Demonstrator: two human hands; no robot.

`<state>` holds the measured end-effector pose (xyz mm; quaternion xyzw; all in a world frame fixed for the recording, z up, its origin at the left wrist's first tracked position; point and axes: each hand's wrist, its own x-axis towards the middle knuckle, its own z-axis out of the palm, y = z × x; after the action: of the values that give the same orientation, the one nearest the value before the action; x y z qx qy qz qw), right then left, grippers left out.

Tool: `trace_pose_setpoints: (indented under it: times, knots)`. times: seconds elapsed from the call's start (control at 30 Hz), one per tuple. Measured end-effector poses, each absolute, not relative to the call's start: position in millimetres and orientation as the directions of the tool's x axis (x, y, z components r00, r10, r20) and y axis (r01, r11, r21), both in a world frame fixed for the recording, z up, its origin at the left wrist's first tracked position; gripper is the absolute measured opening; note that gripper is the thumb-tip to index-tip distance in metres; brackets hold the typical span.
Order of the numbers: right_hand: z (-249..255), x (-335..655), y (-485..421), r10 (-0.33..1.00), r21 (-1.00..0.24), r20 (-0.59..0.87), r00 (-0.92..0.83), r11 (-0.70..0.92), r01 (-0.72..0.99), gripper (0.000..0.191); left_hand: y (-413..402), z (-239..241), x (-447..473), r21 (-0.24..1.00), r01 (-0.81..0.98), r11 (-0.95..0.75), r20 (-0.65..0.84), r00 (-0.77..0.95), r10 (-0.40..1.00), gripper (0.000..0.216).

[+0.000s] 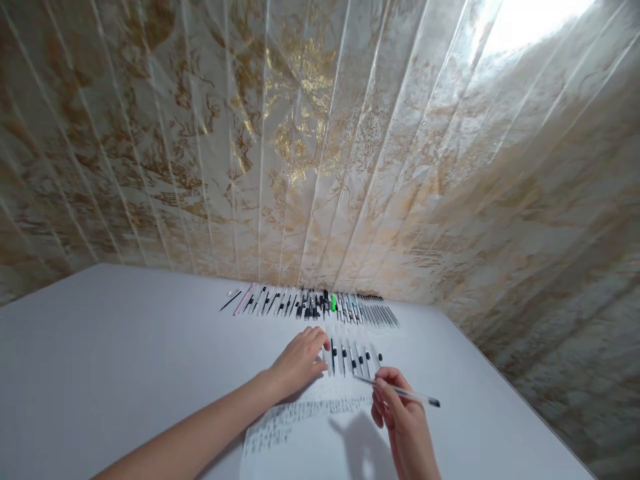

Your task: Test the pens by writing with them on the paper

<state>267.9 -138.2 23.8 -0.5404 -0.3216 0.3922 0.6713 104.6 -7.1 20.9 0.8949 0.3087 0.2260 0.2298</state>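
Observation:
My right hand (400,417) is closed on a clear pen (406,395) with a dark cap end, held nearly level above a sheet of paper (300,433) bearing handwritten lines. My left hand (300,360) lies palm down at the paper's far edge, fingers curled loosely, fingertips touching the left end of a short row of white pens (355,357). Beyond it a long row of several pens (313,303) lies side by side near the wall, one with a green part (333,303).
The white table (110,353) meets a wall covered in cream and gold marbled panels (310,147) at the back and right. Bright light glares at the top right. The table's right edge runs diagonally toward the lower right corner.

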Motion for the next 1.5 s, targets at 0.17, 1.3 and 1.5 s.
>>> trace_pose_setpoints:
  times: [0.17, 1.3, 1.5]
  knots:
    - [12.7, 250.3, -148.5, 0.941, -0.988, -0.053, 0.334, -0.002, -0.152, 0.04, -7.2, 10.6, 107.5, 0.509, 0.485, -0.711, 0.248, 0.708, 0.661, 0.01]
    - [-12.6, 172.9, -148.2, 0.969, -0.924, 0.043, 0.243, -0.054, 0.378, 0.015, -85.5, 21.5, 47.1, 0.998, 0.046, 0.032, -0.051, 0.497, 0.866, 0.032]
    - [-9.5, 170.9, -148.9, 0.959, -0.926, 0.062, 0.277, -0.049, 0.376, 0.017, -75.1, 13.4, 49.4, 0.998, 0.023, 0.066, -0.069, 0.459, 0.885, 0.036]
